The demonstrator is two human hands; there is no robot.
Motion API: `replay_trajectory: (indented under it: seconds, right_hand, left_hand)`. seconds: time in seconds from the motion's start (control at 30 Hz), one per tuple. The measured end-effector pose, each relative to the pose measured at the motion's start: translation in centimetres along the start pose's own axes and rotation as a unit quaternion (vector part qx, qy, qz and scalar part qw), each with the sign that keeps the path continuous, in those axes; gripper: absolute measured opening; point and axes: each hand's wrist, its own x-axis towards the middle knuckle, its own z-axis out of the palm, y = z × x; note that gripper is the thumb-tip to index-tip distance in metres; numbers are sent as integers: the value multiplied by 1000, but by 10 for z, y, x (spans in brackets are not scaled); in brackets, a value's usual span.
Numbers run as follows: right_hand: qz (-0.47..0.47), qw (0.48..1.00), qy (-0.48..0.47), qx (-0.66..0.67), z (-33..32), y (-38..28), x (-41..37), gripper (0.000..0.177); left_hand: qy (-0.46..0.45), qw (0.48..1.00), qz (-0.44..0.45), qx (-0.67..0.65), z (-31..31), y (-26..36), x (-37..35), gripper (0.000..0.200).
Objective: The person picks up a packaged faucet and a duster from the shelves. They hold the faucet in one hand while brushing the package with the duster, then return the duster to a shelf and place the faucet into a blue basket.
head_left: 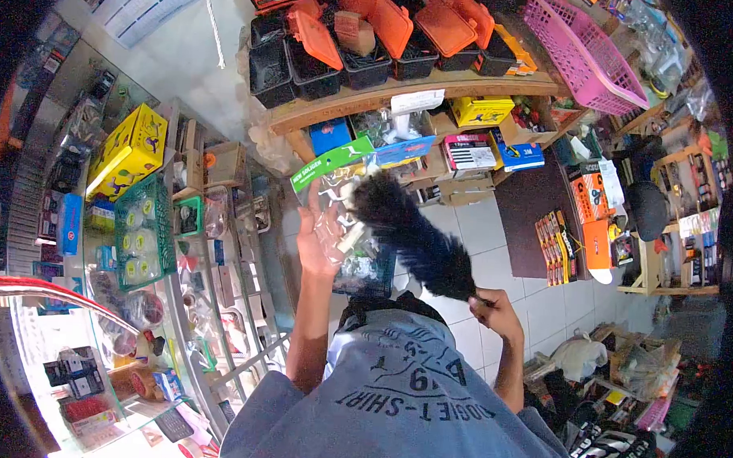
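Head view: left hand (318,239) grips a clear packet (343,192) with green header, raised before the shelf (403,97), apparently so the black duster (414,239), clenched in right hand (497,310), can brush its face.

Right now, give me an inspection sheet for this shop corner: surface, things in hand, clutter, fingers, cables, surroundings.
Surface: white tiled floor; wooden shelf ahead.
Job's things: clear packet with green header, black feather duster laid against it.
Clutter: black bins with orange lids, pink basket, boxed goods under the shelf.
Fingers: left hand holds the packet; right hand grips the duster's handle.
Cables: nothing seen.
Surroundings: glass counter and yellow box at left.
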Motion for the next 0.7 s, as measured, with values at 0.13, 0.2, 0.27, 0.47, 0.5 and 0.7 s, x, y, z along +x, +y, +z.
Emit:
replay_trajectory:
  seconds: [0.13, 0.2, 0.27, 0.47, 0.5, 0.7]
  right_hand:
    - [-16, 999, 37, 27, 9, 1, 5, 14]
    - [-6, 998, 57, 31, 12, -3, 7, 14]
    - [-32, 999, 23, 15, 12, -6, 9, 15]
    - [-24, 992, 74, 99, 20, -15, 20, 15]
    - [-25, 992, 74, 98, 20, -14, 21, 15]
    - [-62, 983, 166, 46, 20, -11, 34, 12]
  left_hand:
    - [77, 996, 18, 34, 20, -8, -1, 64]
    - [63, 997, 11, 54, 20, -8, -2, 67]
    - [48, 996, 5, 74, 23, -8, -3, 71]
    - [128, 988, 6, 87, 41, -14, -5, 73]
    - [128, 988, 7, 87, 33, -13, -6, 73]
    - [9, 1000, -9, -19, 20, -12, -6, 68]
